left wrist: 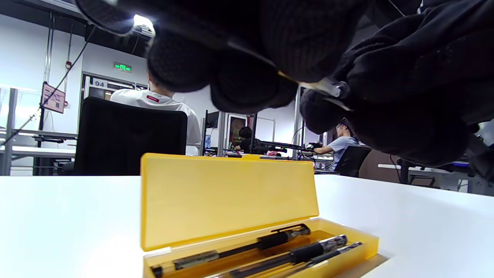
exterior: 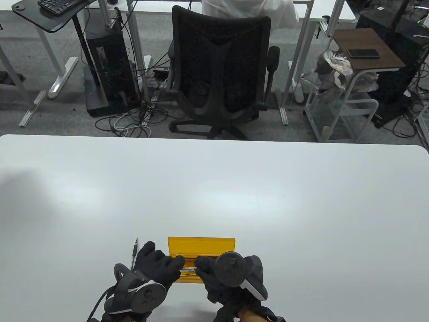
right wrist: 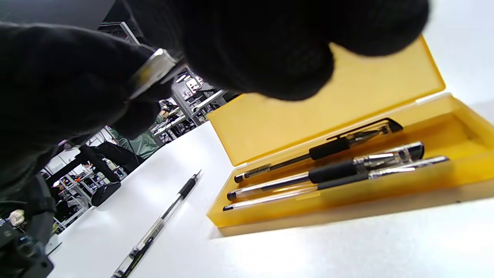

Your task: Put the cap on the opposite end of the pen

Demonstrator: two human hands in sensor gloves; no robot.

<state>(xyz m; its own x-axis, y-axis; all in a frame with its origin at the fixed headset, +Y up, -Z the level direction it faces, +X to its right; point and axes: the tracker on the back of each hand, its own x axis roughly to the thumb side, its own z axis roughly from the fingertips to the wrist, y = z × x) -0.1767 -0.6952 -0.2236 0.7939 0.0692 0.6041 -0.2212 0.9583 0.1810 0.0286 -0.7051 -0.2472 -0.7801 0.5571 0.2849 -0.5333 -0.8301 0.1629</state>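
My left hand (exterior: 178, 265) and right hand (exterior: 200, 265) meet just above the open yellow pen case (exterior: 201, 243) and hold one pen (exterior: 189, 267) between them, level, one hand at each end. In the left wrist view the pen (left wrist: 316, 85) runs from my left fingers (left wrist: 247, 46) to the right hand (left wrist: 405, 96). In the right wrist view only a silver part of the pen (right wrist: 152, 71) shows between the gloves. I cannot tell where its cap is. Three pens (right wrist: 339, 170) lie in the case.
An uncapped pen (exterior: 135, 251) lies on the white table (exterior: 301, 208) just left of my left hand, tip pointing away; it also shows in the right wrist view (right wrist: 162, 224). An office chair (exterior: 221, 73) stands beyond the far edge.
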